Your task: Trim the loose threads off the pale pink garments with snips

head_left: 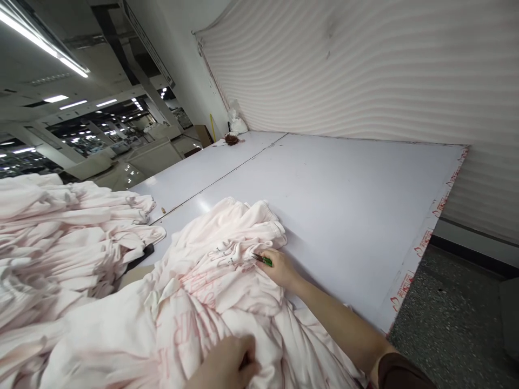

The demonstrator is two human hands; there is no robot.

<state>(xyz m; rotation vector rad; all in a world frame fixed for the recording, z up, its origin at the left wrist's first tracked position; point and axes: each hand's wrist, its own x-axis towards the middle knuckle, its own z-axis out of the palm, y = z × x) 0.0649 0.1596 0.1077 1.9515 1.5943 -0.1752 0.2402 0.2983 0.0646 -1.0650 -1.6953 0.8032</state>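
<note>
My right hand (278, 267) is closed around a small pair of thread snips (263, 260) with green on the handle. The dark blades point left, over the gathered edge of a pale pink garment (227, 251) with red lettering. At the bottom of the view, my left hand (227, 363) is over the pink cloth, its fingers curled and somewhat blurred. What those fingers pinch, if anything, is hidden. Bunched pink cloth lies beneath both hands.
A heap of similar pale garments (73, 237) is at the left, with a black item (140, 258) beside it. The white table (344, 189) reaches a striped sheet hanging behind. A white bag (238, 124) and a reddish-brown bundle (231, 139) are at the far end.
</note>
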